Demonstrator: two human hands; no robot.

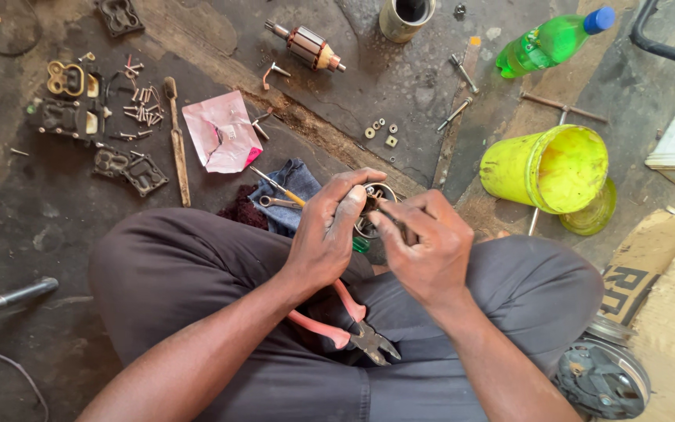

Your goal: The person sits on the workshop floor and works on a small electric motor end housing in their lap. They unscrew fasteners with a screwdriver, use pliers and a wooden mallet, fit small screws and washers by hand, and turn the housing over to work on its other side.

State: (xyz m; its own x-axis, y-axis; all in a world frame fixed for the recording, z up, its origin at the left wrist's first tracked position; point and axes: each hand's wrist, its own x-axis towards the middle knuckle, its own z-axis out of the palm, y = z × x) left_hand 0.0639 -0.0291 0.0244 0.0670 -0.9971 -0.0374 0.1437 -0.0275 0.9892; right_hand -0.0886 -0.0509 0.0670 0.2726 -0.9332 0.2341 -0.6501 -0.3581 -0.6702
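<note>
Two hands at work over lap, head view only; I see left hand clamped around small round metal part, steadying it at chest-front; right hand pinched shut on thin tool poking into part (tip hidden); pink-handled pliers rest on thigh, within reach; loose screws grouped on floor, well apart.

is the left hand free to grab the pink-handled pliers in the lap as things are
Probably not at once: the left hand grips the round metal part with the right hand. The pliers lie uncovered just beneath.
</note>
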